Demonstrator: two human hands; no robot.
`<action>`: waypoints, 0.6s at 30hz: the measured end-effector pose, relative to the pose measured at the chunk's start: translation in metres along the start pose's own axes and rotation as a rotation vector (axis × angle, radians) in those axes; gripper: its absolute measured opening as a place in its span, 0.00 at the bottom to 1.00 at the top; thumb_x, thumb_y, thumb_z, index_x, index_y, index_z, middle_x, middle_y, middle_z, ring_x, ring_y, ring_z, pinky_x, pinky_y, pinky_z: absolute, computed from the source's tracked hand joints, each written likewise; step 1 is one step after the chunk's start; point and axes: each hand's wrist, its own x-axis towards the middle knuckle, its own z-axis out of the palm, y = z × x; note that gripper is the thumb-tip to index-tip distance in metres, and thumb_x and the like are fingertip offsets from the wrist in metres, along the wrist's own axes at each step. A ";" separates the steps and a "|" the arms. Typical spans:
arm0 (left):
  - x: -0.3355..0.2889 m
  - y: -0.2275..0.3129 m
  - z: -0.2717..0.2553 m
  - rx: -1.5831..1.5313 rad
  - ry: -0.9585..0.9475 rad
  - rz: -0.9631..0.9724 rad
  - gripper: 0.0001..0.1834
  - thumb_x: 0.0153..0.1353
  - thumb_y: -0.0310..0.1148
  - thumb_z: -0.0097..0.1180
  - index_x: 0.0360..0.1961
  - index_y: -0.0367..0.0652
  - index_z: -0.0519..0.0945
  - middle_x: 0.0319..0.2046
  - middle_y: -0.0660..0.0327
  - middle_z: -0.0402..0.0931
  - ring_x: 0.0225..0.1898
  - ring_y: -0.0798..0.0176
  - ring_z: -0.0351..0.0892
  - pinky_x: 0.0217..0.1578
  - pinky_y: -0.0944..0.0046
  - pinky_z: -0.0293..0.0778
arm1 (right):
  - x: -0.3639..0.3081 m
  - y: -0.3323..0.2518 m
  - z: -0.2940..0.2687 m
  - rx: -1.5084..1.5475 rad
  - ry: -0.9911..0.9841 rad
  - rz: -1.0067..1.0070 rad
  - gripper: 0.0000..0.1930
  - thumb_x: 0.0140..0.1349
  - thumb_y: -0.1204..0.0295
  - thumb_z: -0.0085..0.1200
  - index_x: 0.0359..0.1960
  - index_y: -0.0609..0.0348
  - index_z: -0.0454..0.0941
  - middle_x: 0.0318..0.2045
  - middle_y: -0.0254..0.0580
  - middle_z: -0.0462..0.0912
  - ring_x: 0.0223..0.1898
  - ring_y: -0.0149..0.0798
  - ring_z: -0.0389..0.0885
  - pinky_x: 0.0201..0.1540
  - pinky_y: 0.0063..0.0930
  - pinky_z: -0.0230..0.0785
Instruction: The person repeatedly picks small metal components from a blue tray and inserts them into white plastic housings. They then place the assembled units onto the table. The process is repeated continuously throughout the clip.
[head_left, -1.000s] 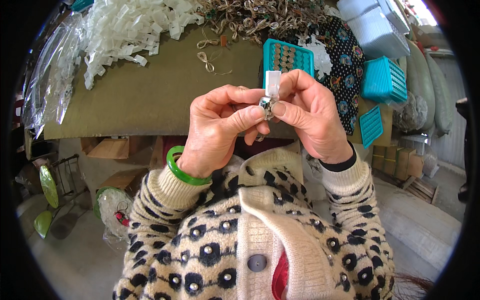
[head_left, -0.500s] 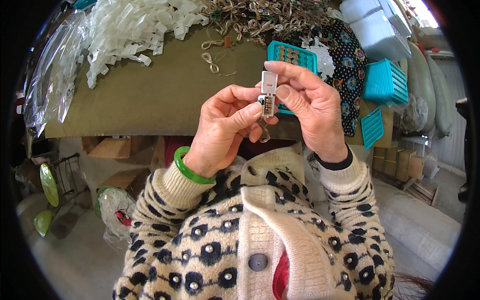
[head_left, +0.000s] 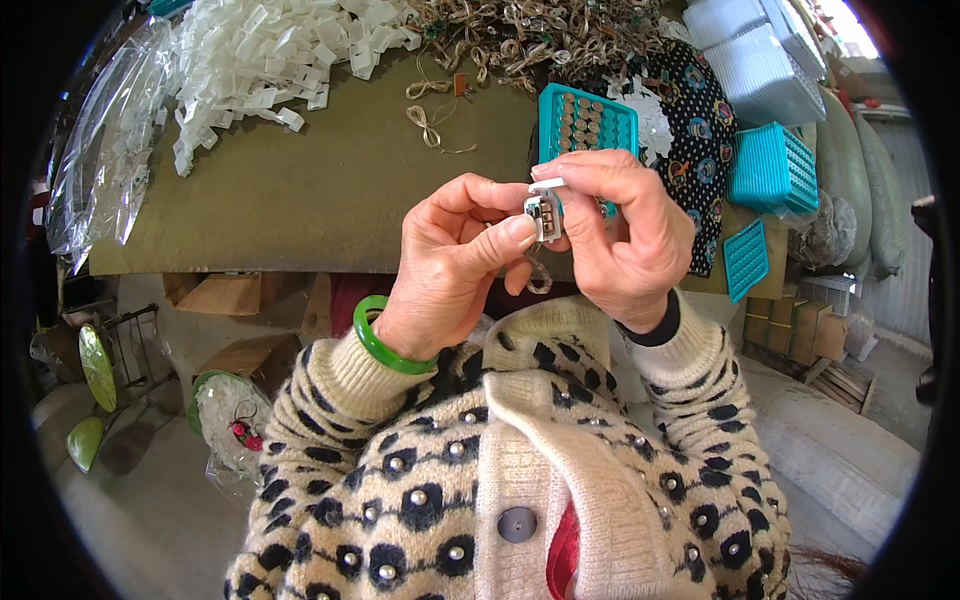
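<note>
Over the table's near edge I hold a small white plastic battery case (head_left: 549, 226) with round metal cells inside it. My left hand (head_left: 450, 262) pinches the case between thumb and fingers. A looped clear wire (head_left: 540, 277) hangs below it. The hinged lid (head_left: 547, 185) is partly folded over and seen nearly edge-on. My right hand (head_left: 632, 222) has its fingers on the lid and its thumb beside the case. Just beyond my right hand lies a teal tray (head_left: 625, 118) with several button cells (head_left: 580, 122) in its pockets, partly hidden by that hand.
Many white plastic cases (head_left: 265, 65) are heaped at the far left of the table (head_left: 300, 205). Coiled wire bundles (head_left: 520, 40) lie at the back. Stacked teal trays (head_left: 772, 165) and white trays (head_left: 755, 65) stand to the right, near patterned dark cloth (head_left: 700, 150).
The lid has swung from standing upright to folded partly over the case. My right fingers have come down with it, uncovering more of the teal tray and its cells.
</note>
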 end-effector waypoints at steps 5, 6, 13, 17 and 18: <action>0.001 0.001 -0.003 -0.075 -0.037 0.004 0.11 0.63 0.25 0.59 0.46 0.37 0.76 0.37 0.54 0.81 0.30 0.66 0.81 0.24 0.71 0.76 | -0.003 0.006 0.007 0.199 -0.053 -0.051 0.12 0.52 0.88 0.54 0.38 0.63 0.75 0.35 0.47 0.79 0.36 0.44 0.80 0.39 0.31 0.73; 0.001 0.001 -0.003 -0.058 0.004 -0.009 0.11 0.63 0.27 0.60 0.46 0.38 0.76 0.36 0.55 0.81 0.27 0.67 0.78 0.24 0.71 0.75 | -0.005 0.004 0.006 0.256 -0.097 0.005 0.13 0.52 0.87 0.53 0.40 0.63 0.75 0.37 0.48 0.78 0.39 0.45 0.78 0.43 0.33 0.71; 0.001 -0.006 -0.004 -0.230 -0.076 -0.060 0.09 0.65 0.29 0.59 0.44 0.40 0.76 0.34 0.58 0.80 0.28 0.67 0.80 0.27 0.70 0.78 | -0.013 0.001 0.010 0.031 -0.077 -0.179 0.16 0.56 0.78 0.61 0.48 0.64 0.77 0.37 0.42 0.76 0.38 0.41 0.74 0.41 0.31 0.68; -0.001 -0.012 -0.006 -0.301 -0.052 -0.117 0.07 0.65 0.31 0.58 0.41 0.42 0.74 0.32 0.61 0.79 0.27 0.68 0.79 0.29 0.70 0.78 | -0.019 0.003 0.020 0.031 0.004 -0.212 0.13 0.60 0.77 0.59 0.47 0.66 0.77 0.34 0.41 0.76 0.34 0.41 0.74 0.34 0.31 0.69; -0.001 -0.013 -0.007 -0.313 -0.060 -0.123 0.07 0.66 0.31 0.58 0.41 0.42 0.74 0.32 0.62 0.79 0.27 0.69 0.79 0.29 0.70 0.78 | -0.020 0.002 0.021 0.018 0.015 -0.218 0.13 0.60 0.76 0.59 0.47 0.66 0.77 0.34 0.42 0.76 0.33 0.41 0.74 0.34 0.32 0.69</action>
